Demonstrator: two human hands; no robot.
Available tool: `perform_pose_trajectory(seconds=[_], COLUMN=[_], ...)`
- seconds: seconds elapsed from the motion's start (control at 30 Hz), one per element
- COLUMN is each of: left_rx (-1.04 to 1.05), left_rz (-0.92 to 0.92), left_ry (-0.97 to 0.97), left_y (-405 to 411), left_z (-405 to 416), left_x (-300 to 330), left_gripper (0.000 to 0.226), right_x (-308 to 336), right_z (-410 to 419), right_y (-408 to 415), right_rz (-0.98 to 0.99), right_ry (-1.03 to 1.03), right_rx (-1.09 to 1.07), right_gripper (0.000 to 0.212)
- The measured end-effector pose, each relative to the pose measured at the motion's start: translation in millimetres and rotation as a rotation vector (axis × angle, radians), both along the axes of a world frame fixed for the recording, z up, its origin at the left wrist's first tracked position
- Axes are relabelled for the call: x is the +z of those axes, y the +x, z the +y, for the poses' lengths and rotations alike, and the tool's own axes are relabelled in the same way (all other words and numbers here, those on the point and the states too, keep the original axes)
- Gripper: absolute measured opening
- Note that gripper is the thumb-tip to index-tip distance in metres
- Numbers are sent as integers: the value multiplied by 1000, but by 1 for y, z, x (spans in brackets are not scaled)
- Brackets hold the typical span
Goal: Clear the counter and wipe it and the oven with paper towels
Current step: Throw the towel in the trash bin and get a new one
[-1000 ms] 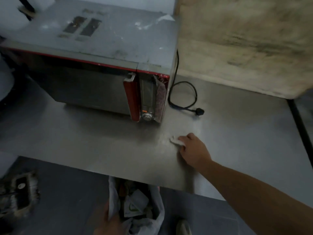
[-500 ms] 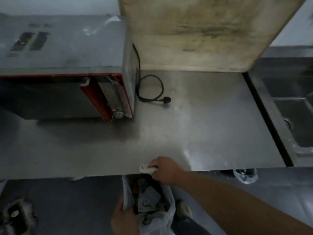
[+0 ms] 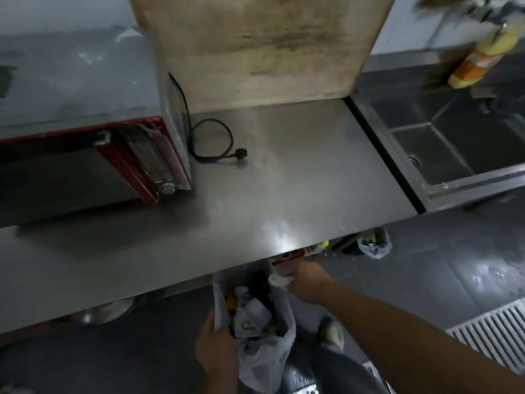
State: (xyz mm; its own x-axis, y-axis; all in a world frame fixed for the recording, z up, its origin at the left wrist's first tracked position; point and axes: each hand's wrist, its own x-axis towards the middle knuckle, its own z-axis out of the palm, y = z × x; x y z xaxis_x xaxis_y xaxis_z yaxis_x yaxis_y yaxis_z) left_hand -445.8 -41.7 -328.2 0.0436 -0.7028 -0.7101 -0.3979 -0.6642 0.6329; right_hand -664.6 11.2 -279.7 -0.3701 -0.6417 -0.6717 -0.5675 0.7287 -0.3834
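My right hand (image 3: pixel 308 282) pinches a small white paper towel wad (image 3: pixel 279 280) just past the front edge of the steel counter (image 3: pixel 298 177), over the mouth of a grey plastic trash bag (image 3: pixel 267 354). My left hand (image 3: pixel 217 348) grips the bag's left rim and holds it open below the counter edge. The bag holds crumpled wrappers and paper. The red-trimmed oven (image 3: pixel 85 132) stands on the counter's left side, door shut, knob at its lower right corner.
A black power cord (image 3: pixel 216 149) with its plug lies unplugged right of the oven. A large stained board (image 3: pixel 255 44) leans against the back wall. A steel sink (image 3: pixel 454 143) adjoins at right, with a yellow bottle (image 3: pixel 483 58) behind it. A floor grate (image 3: pixel 494 331) lies at lower right.
My right hand slid the paper wad across the counter toward me, off the front edge, and now holds it over the bag. The view shifted right, showing the sink.
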Motion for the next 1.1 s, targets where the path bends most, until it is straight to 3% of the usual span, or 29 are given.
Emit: perform_pose_trajectory(seconds=[0.07,0.1,0.23,0.37,0.53,0.7,0.87,1.1], left_rx=[-49,-73,-207,-224,-365,-585,-746,-887], left_rz=[-72,-64,4,56,58,88,74,129], left_ry=[-52,-89,-120,-146,-214,-257,-255,-310], left_y=[-10,-10,-24,-65,-123,-195,-273,-371], left_z=[5,10,41,80,145,232,330,429], left_x=[2,-5,4,36,67,88,101,105], left_gripper=[27,24,19,33,26,40,50,51], right_x=[4,7,19,32,51,50,58,56], right_z=[13,20,56,121,240,388,522,643], right_y=[14,17,3,-44,-108,-165,-207,-243], right_rz=[-58,-72,43,119,196,267,292,273], right_ry=[10,-19,-76,-110,-40,82,118,174], right_rx=[41,4,-62,-234,-432,-607,-698,-891], right_gripper=[67,71,30,12,36,33,55,57])
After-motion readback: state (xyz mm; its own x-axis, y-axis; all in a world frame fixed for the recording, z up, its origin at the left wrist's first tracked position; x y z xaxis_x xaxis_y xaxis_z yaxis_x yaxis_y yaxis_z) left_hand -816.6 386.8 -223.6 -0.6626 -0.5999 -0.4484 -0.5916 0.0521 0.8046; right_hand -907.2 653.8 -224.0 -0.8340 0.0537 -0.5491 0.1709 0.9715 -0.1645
